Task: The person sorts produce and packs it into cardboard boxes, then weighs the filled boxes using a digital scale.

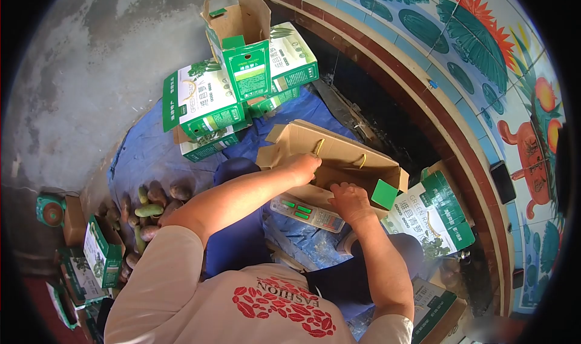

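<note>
An open cardboard box [381, 162] with yellow cord handles rests in front of me, above a scale [307, 214] with lit green displays. My left hand [304, 167] is at the box's left part, by one yellow cord; its fingers are bent down and what they hold, if anything, is hidden. Over the box's near wall reaches my right hand [351, 202], its fingers curled toward the inside. The contents of the box are mostly in shadow.
Green-and-white cartons [206, 93] are stacked at the upper left, one open on top. Radishes [149, 210] lie at the left on a blue sheet [136, 144]. Another carton [430, 214] stands at the right. A phone [502, 182] lies on the tiled ledge.
</note>
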A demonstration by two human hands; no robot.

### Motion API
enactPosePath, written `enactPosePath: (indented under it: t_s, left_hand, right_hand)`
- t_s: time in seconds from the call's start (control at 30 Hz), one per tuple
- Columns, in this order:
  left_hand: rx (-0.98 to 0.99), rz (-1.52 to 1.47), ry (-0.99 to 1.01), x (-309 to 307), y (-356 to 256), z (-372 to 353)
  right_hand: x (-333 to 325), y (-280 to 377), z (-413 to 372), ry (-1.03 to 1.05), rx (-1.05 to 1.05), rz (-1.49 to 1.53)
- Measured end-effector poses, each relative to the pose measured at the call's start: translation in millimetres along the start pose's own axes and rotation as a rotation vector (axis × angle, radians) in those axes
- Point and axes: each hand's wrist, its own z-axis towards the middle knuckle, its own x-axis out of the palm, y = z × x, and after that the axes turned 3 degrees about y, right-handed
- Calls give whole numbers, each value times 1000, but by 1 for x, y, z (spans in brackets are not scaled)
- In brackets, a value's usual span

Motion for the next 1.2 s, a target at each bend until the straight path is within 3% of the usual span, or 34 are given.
enactPosePath:
  t_s: [0.27, 0.5, 0.57, 0.7, 0.83, 0.9, 1.0, 1.2]
  left_hand:
    - [25, -164, -159, 2, 3, 6]
    - [82, -408, -413, -63, 1, -25]
    - [68, -634, -525, -78, 4, -38]
    - [119, -695, -840, -101, 31, -85]
    - [-118, -636, -881, -85, 80, -138]
    - [-154, -636, -928, -48, 121, -159]
    - [-433, -347, -816, -1, 154, -203]
    - [-936, -294, -451, 121, 204, -283]
  right_hand:
    - [5, -2, 1, 4, 10, -14]
    - [24, -4, 4, -34, -2, -147]
    - [33, -8, 7, -43, -7, -173]
    - [46, -13, 10, -24, 11, -180]
    - [45, -16, 11, -59, -32, -192]
    - [40, -13, 14, -18, -28, -229]
    - [45, -14, 16, 22, -8, -245]
    - [41, -15, 18, 59, 38, -216]
